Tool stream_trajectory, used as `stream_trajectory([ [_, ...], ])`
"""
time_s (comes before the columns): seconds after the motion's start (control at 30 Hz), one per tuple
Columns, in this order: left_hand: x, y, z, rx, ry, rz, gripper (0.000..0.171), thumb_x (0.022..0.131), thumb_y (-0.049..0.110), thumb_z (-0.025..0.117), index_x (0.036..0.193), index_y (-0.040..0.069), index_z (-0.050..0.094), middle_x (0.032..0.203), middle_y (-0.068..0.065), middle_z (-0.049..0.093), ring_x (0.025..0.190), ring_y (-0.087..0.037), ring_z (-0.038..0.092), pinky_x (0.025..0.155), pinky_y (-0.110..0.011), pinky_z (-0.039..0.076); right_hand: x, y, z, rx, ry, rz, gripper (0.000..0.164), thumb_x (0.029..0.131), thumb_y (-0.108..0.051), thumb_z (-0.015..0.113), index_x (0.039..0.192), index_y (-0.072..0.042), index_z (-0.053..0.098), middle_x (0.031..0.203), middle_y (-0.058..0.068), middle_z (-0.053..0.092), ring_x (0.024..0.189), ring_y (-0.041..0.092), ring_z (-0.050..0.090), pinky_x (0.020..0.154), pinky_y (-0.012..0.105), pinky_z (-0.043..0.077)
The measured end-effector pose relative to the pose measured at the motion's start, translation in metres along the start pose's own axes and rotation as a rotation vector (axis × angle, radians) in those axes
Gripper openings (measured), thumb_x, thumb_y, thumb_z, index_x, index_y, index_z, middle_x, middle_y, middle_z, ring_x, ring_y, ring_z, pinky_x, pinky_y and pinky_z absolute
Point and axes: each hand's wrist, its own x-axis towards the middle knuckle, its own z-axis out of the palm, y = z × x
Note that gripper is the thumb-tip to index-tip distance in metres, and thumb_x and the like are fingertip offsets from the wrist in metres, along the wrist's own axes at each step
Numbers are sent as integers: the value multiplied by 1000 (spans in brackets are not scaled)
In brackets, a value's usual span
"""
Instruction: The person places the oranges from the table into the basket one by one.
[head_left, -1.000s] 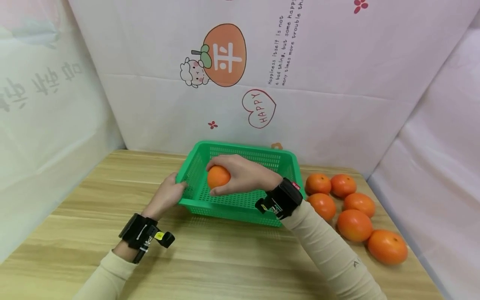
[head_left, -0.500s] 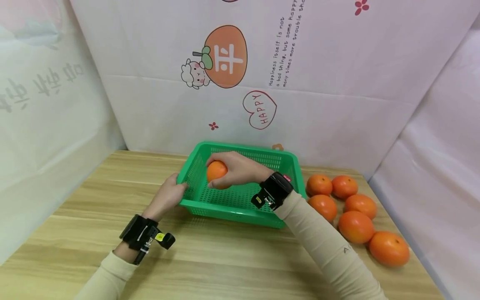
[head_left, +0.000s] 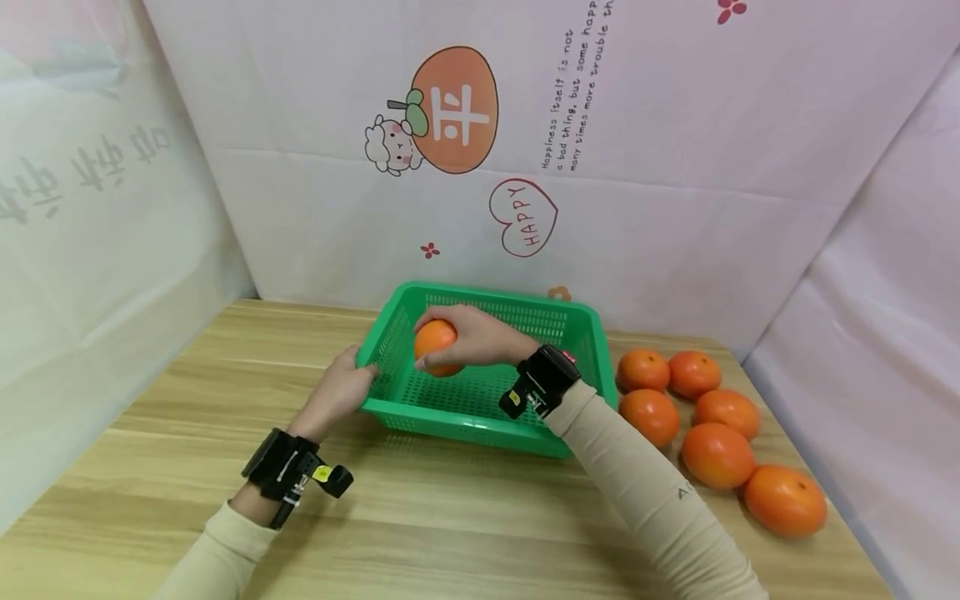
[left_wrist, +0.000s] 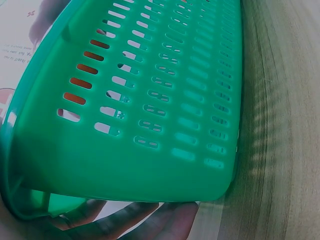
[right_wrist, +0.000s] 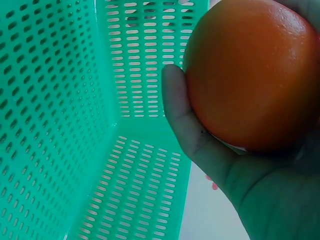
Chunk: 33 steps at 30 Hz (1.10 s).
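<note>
A green perforated plastic basket (head_left: 480,427) stands on the wooden table near the back. My left hand (head_left: 341,385) grips its left rim, with the thumb over the edge; in the left wrist view the fingers (left_wrist: 135,220) curl around the outside of the basket's end. My right hand (head_left: 483,335) holds an orange (head_left: 435,337) over the left part of the basket, inside its rim. In the right wrist view the thumb (right_wrist: 182,105) presses against the orange (right_wrist: 250,75), and the other fingers are mostly hidden. I cannot tell whether the fruit touches the basket floor.
Several more oranges (head_left: 717,455) lie in a cluster on the table to the right of the basket, close to the right forearm. A white printed cloth (head_left: 645,242) hangs right behind the basket, and cloth walls stand on both sides. Each wrist wears a black camera strap.
My right hand, with the orange, has shifted slightly back and up over the basket, then stayed nearly still. The left hand and the basket have kept their place.
</note>
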Motion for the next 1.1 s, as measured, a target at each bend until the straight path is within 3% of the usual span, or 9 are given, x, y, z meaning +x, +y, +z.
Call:
stream_trajectory([
  [0.43, 3, 0, -1, -11, -15, -9, 56, 106, 18, 42, 157, -5, 35, 136, -27, 57, 101, -32, 61, 69, -30, 48, 4, 19, 7, -22, -38, 77, 46, 89, -39, 79, 128, -20, 65, 123, 6, 64, 105, 22, 61, 80, 31, 56],
  [0.6, 4, 2, -1, 6, -16, -4, 56, 106, 18, 41, 157, -5, 35, 133, -26, 58, 101, -33, 60, 70, -30, 47, 5, 21, 11, -39, -72, 108, 47, 89, -39, 80, 129, -19, 66, 123, 7, 64, 102, 21, 62, 80, 31, 56],
  [1.1, 3, 1, -5, 28, -21, 12, 51, 106, 17, 40, 152, -6, 40, 123, -23, 58, 96, -30, 59, 70, -30, 47, 12, 25, 26, -88, -204, 92, 40, 88, -40, 78, 122, -20, 68, 118, 4, 64, 100, 18, 61, 81, 30, 54],
])
